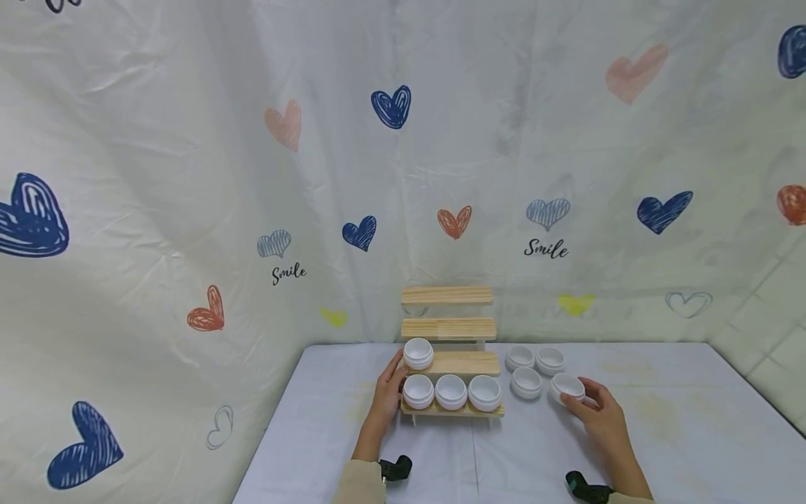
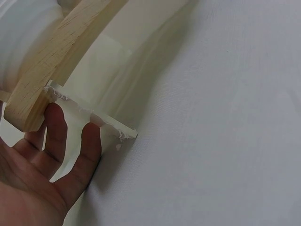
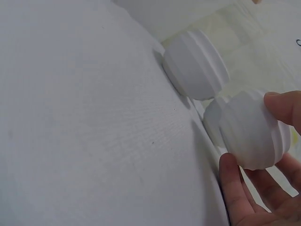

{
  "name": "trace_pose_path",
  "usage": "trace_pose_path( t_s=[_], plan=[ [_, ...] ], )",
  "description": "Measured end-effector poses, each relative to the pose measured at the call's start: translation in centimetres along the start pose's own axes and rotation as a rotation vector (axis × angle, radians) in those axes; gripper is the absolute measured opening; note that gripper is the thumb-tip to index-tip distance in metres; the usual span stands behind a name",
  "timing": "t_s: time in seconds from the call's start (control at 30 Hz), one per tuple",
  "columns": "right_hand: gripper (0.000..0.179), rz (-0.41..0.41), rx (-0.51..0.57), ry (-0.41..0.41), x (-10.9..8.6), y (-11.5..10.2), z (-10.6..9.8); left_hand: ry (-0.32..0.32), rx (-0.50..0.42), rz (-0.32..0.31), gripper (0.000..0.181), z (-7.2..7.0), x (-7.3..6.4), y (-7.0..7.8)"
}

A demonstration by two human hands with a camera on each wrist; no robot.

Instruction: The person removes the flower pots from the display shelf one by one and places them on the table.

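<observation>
A small white bowl [image 1: 568, 387] with a ridged side is between the thumb and fingers of my right hand [image 1: 598, 414]; the right wrist view shows the thumb on one side of the held bowl [image 3: 251, 129] and fingers beneath. At the left side of a tiered wooden stand [image 1: 469, 362], my left hand [image 1: 385, 395] grips the end of a board. Its curled fingers touch the board [image 2: 59, 52] in the left wrist view, where the thumb is hidden. Three white bowls [image 1: 451, 392] line the lowest step, and one bowl [image 1: 418, 353] sits left on the second.
Three more white bowls [image 1: 526, 383] stand on the white-covered table [image 1: 667, 420], between the stand and my right hand. The top two boards [image 1: 448, 327] bear no bowls. Behind the table hangs a curtain [image 1: 478, 154] printed with hearts.
</observation>
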State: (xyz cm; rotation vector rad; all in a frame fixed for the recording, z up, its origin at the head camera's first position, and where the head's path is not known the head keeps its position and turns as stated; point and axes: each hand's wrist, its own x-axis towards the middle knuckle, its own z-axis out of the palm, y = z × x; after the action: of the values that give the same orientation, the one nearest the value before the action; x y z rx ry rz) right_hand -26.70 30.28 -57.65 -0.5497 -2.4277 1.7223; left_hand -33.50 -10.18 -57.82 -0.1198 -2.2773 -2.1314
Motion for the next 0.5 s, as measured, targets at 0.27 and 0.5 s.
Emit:
trace_pose_path(
  t_s=[0.27,0.5],
  plan=[
    [0.087,0.031,0.043,0.002,0.3,0.2,-0.09,-0.001,0.002,-0.005,0.054,0.04,-0.15,0.1],
    [0.089,0.022,0.026,-0.015,0.52,0.21,-0.39,0.009,-0.009,0.005,0.055,0.13,-0.15,0.14]
  ],
)
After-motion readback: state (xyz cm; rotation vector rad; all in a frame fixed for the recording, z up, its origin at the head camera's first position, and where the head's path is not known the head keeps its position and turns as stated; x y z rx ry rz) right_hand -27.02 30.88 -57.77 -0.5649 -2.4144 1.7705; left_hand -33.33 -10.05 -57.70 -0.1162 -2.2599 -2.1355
